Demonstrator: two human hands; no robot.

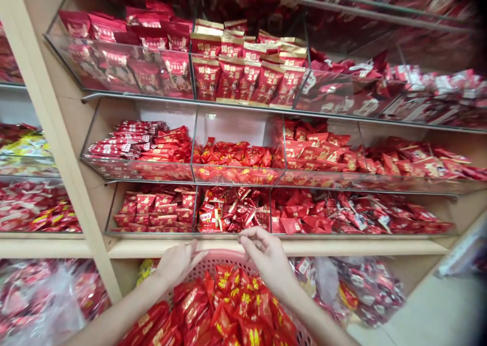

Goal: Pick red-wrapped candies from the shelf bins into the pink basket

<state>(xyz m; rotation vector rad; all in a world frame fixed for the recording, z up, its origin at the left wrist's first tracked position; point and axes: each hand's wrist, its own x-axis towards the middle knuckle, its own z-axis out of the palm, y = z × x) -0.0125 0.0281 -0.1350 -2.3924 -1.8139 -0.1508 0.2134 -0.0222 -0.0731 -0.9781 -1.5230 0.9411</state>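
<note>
Red packets (228,305) with yellow print fill a pink basket (224,257) at the bottom centre of the frame. The heap lies directly below both hands, on their near side.

Left hand (175,263): over the far rim, fingers (198,257) loosely curled and pointing right, nothing visible in them.

Right hand (268,258): just beside it and slightly higher, fingers (246,240) pinched together. Whether they grip a packet cannot be determined.

Beyond the fingertips runs a wooden shelf (342,247) carrying clear bins (232,211) of red sweets. The centre bin is nearest the right hand. Further rows rise toward the upper frame.
</note>
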